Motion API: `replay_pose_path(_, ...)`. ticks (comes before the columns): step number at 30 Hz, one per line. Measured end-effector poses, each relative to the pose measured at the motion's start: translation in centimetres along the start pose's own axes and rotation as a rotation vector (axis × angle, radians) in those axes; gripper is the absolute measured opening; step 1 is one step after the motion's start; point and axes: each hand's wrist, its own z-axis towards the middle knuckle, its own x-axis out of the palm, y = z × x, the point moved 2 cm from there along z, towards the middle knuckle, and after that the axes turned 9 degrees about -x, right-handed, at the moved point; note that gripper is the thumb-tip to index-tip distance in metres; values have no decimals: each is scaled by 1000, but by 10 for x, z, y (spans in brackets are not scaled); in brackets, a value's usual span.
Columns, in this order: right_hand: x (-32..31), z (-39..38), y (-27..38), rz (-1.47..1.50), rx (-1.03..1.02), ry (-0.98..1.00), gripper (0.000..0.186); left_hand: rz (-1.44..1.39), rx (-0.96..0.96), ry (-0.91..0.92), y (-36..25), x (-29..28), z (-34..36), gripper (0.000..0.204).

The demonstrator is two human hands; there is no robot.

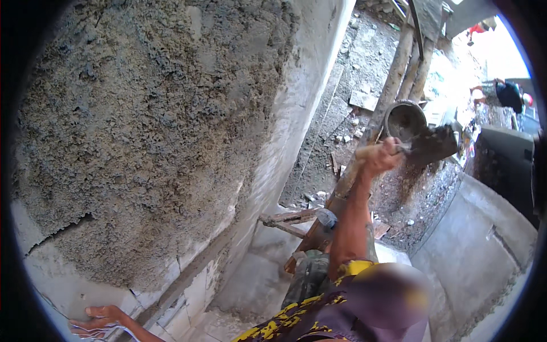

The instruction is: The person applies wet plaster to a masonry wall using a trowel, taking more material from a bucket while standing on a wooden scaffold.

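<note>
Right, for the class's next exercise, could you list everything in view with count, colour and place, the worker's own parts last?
rough mortared wall: 1, grey-brown with pale edges, left
smooth wall: 1, grey, lower right
rubble-strewn ground: 1, grey, upper centre-right
wooden poles: several, brown-grey, upper right
timber pieces: several, brown, centre
bluish-grey item: 1, kind unclear, by the timber
bucket: 1, grey, right of centre
trowel with mortar: 1, dark grey, in the right hand
other people: at least 2, dark and red clothing, upper right
shirt: 1, purple and yellow, bottom
trousers: 1 pair, greenish camouflage, lower centre
hands: 2, bare; left hand lower left, right hand right of centre
</note>
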Motion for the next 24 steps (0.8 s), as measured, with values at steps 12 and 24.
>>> replay_pose_path(12, -32, -29, -128, -359, 126, 937, 41, 41, 89, 103, 23, 22, -66, 56)
replay_pose_path(24, -51, 299, -364, -1410, -206, 1294, 37, -11, 220, 178, -31, -31, -84, 56)
